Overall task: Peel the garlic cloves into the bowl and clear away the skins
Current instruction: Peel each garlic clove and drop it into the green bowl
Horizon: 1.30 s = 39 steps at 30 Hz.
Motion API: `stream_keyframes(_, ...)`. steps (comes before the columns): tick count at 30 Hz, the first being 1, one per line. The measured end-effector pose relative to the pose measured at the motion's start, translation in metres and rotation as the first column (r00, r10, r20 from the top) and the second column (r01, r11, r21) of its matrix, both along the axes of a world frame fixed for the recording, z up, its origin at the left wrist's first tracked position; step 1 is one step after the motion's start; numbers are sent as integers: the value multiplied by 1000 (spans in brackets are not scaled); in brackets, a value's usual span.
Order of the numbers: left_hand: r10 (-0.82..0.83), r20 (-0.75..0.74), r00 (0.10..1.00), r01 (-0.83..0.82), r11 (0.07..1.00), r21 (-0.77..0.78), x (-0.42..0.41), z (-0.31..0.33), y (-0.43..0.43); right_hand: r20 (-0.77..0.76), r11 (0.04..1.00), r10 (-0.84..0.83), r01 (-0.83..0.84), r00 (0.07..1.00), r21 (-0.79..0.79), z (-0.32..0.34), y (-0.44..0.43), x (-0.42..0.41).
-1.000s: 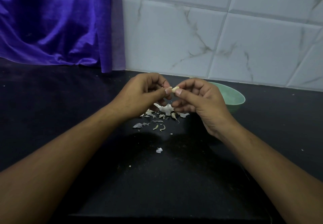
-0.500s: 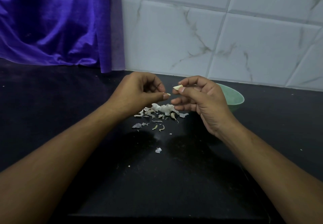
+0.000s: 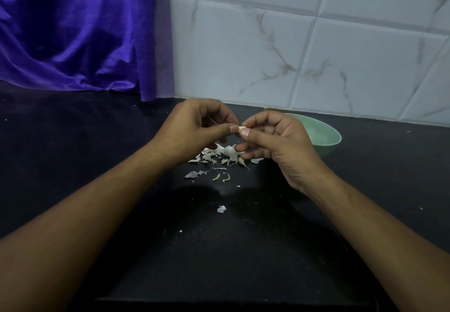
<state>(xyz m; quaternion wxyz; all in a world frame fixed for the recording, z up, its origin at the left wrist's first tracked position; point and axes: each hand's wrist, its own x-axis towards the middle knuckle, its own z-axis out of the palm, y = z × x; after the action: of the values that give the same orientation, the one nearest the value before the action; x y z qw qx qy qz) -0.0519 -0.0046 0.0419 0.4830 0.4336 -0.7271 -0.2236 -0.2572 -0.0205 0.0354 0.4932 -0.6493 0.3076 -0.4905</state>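
Black counter [image 3: 73, 146] stretches out under both my forearms, dark and faintly speckled with crumbs. Behind it stands a wall [image 3: 292, 56] of white tiles with grey marble veins, and at the back left hangs a purple curtain [image 3: 73, 31], its folds glossy and its hem down on the counter.

Both hands are raised above the counter and meet at one small pale clove [image 3: 241, 128]. My left hand [image 3: 192, 129] pinches the clove's left end between thumb and forefinger, with the other fingers curled in toward the palm. My right hand [image 3: 275, 139] pinches the right end the same way, thumbnail facing me, and its lower fingers are bent and tucked under. Only a bit of the clove shows between the two thumbnails, so I cannot tell how much skin is on it.

Directly below the clove lie the skins [image 3: 219, 156], a loose heap of white papery pieces on the counter. A few greyish and greenish curls are scattered just nearer to me. One lone scrap [image 3: 221, 209] sits well apart from the heap, closer to me.

A pale green bowl [image 3: 326, 136] stands on the counter behind my right hand, which hides its left part. It is just right of the clove and near the wall. What lies inside it I cannot tell.
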Motion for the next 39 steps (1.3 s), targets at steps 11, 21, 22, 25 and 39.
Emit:
stream_keyframes(11, -17, 18, 1000, 17, 999, 30, 2, 0, -1, 6, 1000, 20, -20, 1000, 5, 0, 1, -1)
stream_keyframes(21, -64, 104, 993, 60, 997, 43, 5, -4, -4, 0, 1000, 12, -12, 1000, 0, -2, 0, -2)
stream_keyframes(22, -69, 105, 992, 64, 997, 46, 5, -4, -4, 5, 1000, 10, -10, 1000, 5, -3, 0, -2)
stream_keyframes(25, -78, 114, 990, 73, 996, 45, 3, -3, -3, 25, 1000, 16, -16, 1000, 17, -4, 1, -1)
stream_keyframes(39, -113, 163, 980, 117, 993, -12, 1, -4, -1, 181, 984, 67, -95, 981, 150, 2, -1, 2)
